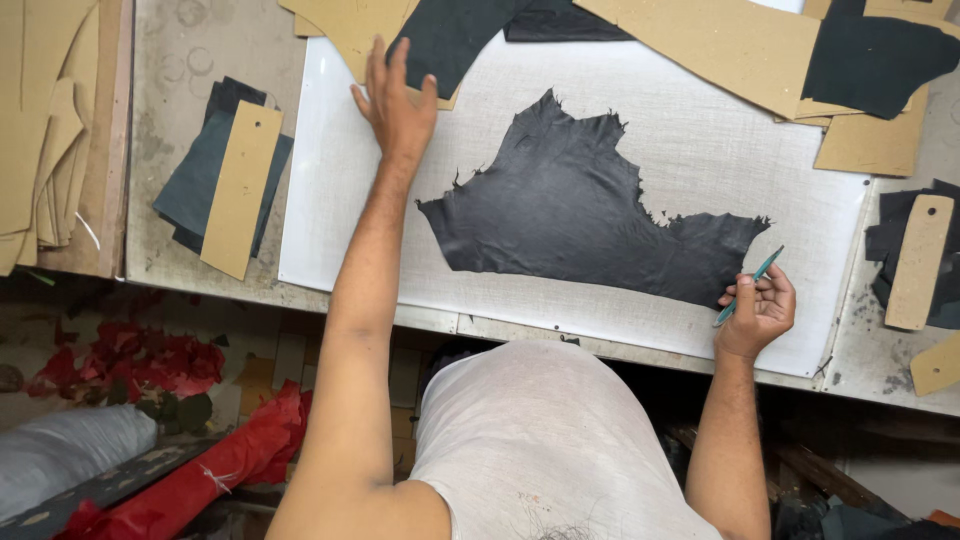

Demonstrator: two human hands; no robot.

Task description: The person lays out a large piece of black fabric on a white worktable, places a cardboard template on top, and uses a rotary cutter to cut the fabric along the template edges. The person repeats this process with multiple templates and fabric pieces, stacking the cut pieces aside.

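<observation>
A ragged-edged piece of black leather (575,215) lies flat in the middle of a white cutting board (330,200). My left hand (397,100) is stretched out with fingers apart, resting on the board's far left part, close to a brown cardboard pattern (345,25) and a black leather scrap (450,35). My right hand (757,312) sits at the board's near right edge, closed around a thin teal pen-like tool (748,285) that points toward the leather's right tip.
Brown cardboard patterns (730,45) and black leather pieces (870,60) crowd the far edge. A stack of dark pieces under a cardboard strip (240,185) lies left; another strip (915,260) lies right. Red material (150,365) sits below the table.
</observation>
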